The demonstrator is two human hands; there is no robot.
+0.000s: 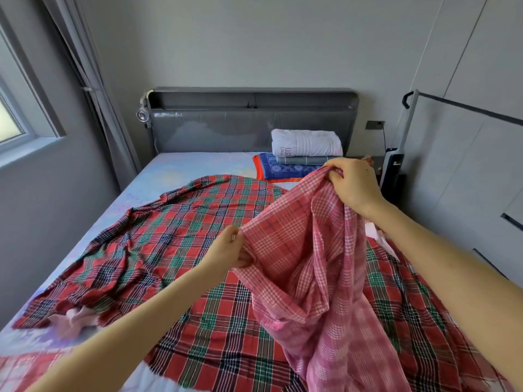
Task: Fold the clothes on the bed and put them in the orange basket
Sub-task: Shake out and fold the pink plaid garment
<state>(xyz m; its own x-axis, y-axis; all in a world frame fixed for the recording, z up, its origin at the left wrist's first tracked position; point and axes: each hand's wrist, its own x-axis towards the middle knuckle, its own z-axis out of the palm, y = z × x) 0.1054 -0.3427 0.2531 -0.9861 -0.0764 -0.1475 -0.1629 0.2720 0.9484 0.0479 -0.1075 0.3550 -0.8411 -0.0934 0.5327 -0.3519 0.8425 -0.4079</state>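
Working over a red plaid cloth [169,239] spread on the bed [195,165], I pinch with my left hand [227,251] one upper edge of the pink checked cloth [308,267], which hangs raised above the bed and climbs rightward to my right hand [353,185], fingers [333,167] curled round a bunched corner. It looks light, limp and unslippery; corners, I judge, give the surest hold.

Head-worn camera looks forward and down along the bed [198,165], close above it.

Left hand [230,251] and right hand [352,183] gripping pink checked cloth [305,264], raised over red plaid cloth [175,241], bed [198,165]
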